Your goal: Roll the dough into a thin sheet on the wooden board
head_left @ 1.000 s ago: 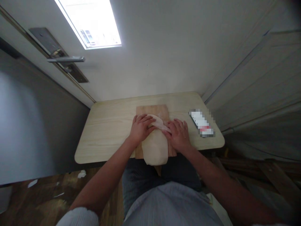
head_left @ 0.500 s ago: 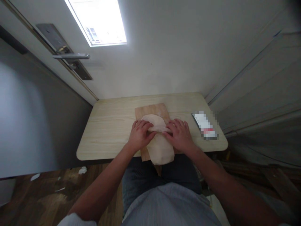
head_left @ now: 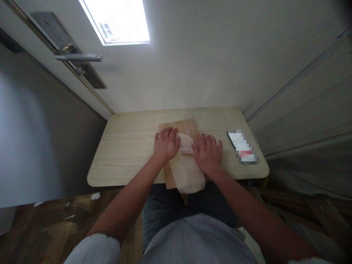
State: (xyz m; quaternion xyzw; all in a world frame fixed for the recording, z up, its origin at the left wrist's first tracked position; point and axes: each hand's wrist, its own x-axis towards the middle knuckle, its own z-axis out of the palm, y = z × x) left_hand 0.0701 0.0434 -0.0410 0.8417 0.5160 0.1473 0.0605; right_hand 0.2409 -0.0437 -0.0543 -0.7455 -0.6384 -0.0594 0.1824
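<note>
A pale sheet of dough (head_left: 187, 170) lies along a wooden board (head_left: 189, 126) on a small light wooden table (head_left: 129, 146). Its near end hangs over the table's front edge. My left hand (head_left: 165, 143) presses flat on the dough's far left part, fingers spread. My right hand (head_left: 208, 153) presses flat on its right side, fingers stretched out. A folded ridge of dough (head_left: 184, 144) shows between the two hands.
A phone (head_left: 242, 146) lies on the table's right side. A door with a metal lever handle (head_left: 78, 58) stands at the far left, and a white wall sits behind the table. Paper scraps (head_left: 95, 196) lie on the wooden floor at the left.
Both hands have slid away from me along the dough, pushing its folded far end toward the back of the board. The view has shifted slightly.
</note>
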